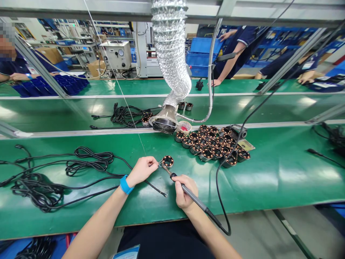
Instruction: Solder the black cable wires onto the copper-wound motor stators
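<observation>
My left hand (144,169), with a blue wristband, pinches thin wire ends just left of a single copper-wound stator ring (167,161) on the green bench. A fine strand of wire hangs down from above toward these fingers. My right hand (185,190) is wrapped round a grey soldering iron (193,197); its tip points up and left to the wires at the ring's lower left edge. Whether the tip touches them is too small to tell. A black cable end (160,192) lies below, between my two hands.
Several stator rings (206,154) cluster at right of centre. Coiled black cables (40,190) lie on the left. A fume extractor (165,122) hangs ahead, beside a small cup (184,126). The iron's cord loops rightward. Other people stand across the line.
</observation>
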Demonstrator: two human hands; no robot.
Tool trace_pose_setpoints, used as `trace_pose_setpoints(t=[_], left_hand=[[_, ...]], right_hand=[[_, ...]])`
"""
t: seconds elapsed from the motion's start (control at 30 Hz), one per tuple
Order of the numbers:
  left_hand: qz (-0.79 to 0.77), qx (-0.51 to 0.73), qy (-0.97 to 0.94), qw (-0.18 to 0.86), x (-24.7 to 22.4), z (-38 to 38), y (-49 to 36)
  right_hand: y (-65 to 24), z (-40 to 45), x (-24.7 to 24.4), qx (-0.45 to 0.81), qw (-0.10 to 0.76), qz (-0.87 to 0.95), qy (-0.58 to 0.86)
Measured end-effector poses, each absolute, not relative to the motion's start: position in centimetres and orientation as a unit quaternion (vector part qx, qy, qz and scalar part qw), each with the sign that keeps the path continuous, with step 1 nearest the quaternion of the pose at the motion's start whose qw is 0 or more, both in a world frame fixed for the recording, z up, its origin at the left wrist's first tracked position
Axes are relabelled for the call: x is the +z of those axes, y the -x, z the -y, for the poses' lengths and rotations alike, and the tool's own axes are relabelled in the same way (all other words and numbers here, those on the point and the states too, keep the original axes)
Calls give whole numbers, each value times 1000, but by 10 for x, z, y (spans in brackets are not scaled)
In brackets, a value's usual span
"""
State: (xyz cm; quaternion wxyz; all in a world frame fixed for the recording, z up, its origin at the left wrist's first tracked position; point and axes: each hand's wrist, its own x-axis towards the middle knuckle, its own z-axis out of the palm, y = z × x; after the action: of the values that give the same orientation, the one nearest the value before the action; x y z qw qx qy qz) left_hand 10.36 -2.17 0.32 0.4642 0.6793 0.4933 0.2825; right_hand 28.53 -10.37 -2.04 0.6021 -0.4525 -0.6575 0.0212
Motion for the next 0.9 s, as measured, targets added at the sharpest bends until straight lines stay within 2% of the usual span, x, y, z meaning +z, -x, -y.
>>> trace_pose_setpoints(t=[0.3,0.5,0.73,0.9], left_hand=[[-494,283,-676,469,6,22,-104],[-493,226,-647,537,18,22,-96],[-486,283,-639,524,13,20,-98],[-486,248,-669,505,7,22,-107]], right_hand=[[-286,104,-24,19,603,653,458],[-285,104,-22,19,608,647,460],[-285,104,-22,20,613,646,454],[-285,104,-23,21,611,650,452]])
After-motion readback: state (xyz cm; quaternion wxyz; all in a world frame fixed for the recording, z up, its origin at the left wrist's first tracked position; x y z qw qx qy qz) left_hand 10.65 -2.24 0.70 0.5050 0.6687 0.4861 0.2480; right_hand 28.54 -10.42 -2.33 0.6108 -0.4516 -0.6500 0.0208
